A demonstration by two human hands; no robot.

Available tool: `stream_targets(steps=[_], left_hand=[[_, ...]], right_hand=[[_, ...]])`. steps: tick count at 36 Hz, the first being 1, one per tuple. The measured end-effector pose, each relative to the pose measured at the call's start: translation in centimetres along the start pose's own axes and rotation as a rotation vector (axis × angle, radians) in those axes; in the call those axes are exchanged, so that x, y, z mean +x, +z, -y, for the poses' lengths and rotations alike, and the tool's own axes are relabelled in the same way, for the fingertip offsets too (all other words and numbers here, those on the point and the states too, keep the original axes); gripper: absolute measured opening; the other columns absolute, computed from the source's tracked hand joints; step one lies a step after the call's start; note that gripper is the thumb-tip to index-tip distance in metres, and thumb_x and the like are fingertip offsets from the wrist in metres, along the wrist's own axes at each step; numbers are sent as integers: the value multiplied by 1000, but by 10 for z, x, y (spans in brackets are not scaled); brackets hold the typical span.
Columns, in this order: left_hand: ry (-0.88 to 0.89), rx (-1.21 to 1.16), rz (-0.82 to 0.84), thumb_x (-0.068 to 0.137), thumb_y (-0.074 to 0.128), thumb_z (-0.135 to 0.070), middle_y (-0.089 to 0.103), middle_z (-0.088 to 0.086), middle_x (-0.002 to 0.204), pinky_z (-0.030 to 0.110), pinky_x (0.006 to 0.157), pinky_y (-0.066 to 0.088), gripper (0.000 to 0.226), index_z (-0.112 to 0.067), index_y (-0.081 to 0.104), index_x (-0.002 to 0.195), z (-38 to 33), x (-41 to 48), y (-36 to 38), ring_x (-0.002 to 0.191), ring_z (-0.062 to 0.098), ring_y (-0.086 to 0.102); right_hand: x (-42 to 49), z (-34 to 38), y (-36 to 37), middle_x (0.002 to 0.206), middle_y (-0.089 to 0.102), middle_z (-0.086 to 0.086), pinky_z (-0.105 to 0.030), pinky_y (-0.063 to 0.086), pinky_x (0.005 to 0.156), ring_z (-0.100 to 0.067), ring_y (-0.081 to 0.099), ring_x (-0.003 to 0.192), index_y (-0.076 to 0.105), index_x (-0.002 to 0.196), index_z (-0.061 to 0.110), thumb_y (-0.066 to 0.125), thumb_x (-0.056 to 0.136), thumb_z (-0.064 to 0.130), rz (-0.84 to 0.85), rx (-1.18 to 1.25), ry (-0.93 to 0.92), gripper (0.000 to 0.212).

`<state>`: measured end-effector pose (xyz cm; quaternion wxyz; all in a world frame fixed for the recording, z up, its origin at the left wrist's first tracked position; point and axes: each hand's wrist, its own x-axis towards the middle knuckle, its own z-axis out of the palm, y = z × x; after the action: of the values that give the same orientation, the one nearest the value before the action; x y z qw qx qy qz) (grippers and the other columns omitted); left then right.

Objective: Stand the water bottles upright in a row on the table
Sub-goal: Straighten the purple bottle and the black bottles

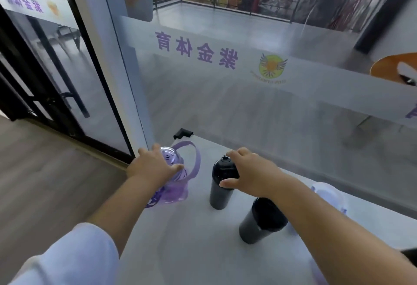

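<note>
Left grip (151,168) clamped round purple bottle (174,191), right grip (249,173) clamped on black bottle (221,191), apparently steadying both upright on table (180,250).

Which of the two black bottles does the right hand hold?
The farther black bottle, beside the purple bottle; the right hand grips its top. The nearer black bottle stands untouched.
</note>
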<state>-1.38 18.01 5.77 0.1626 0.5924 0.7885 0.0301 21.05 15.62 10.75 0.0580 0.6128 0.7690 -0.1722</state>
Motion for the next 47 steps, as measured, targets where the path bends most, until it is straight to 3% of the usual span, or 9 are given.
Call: stream_targets(steps=[4,8,12,18,24,28,31,35,47], left_hand=[[40,-8,7,73,63,-56,46,16,115,36,78,47,73,-13,39,126,-1,4,-1,100,36,56],[211,-39,117,74,67,-33,41,10,140,37,101,39,81,-20,27,144,7,15,-8,121,33,46],[339,-125,246,70,67,-17,33,-3,148,42,101,45,84,-29,28,143,14,24,-11,125,30,42],[291,-55,211,65,74,-51,42,9,124,42,96,46,80,-42,32,134,6,25,-6,115,35,44],[356,-143,192,61,77,-34,49,6,123,42,91,50,80,-38,39,132,1,40,-7,110,30,49],[397,-161,201,63,79,-23,47,7,132,36,93,47,95,-21,27,143,-9,54,-10,118,28,48],[436,-150,215,64,80,-21,45,7,135,32,90,46,88,-13,33,138,-19,69,-11,117,26,49],[497,-140,238,65,79,-17,40,3,142,23,87,39,89,-14,32,141,-33,89,-12,122,24,46],[561,-127,241,70,75,-10,29,5,143,31,103,38,86,-20,32,144,-71,137,-11,130,25,34]], right_hand=[[11,8,8,132,43,-1,-39,47,88,-25,49,114,35,135,21,58,82,57,36,-7,-3,68],[18,14,14,135,40,-4,-43,47,92,-29,48,117,34,137,19,60,83,52,63,-24,-11,68],[24,13,16,130,43,-5,-43,48,91,-29,48,114,37,133,18,64,80,45,59,-4,1,65],[29,10,16,112,50,-8,-38,50,80,-28,52,96,44,121,17,65,77,43,39,32,41,56],[37,1,12,108,52,-6,-34,48,74,-25,52,92,48,118,16,65,77,41,-20,72,97,51],[45,-8,6,110,52,-6,-35,49,78,-26,51,96,47,123,18,64,78,45,-64,86,140,56],[54,-14,1,107,52,-6,-35,47,76,-26,49,93,48,120,20,64,77,46,-104,102,180,53],[66,-23,-5,103,53,-7,-36,49,76,-27,52,92,49,117,20,64,76,46,-151,112,201,51],[104,-41,-20,106,53,-9,-33,44,75,-30,53,97,51,119,18,62,79,48,-177,104,285,52]])
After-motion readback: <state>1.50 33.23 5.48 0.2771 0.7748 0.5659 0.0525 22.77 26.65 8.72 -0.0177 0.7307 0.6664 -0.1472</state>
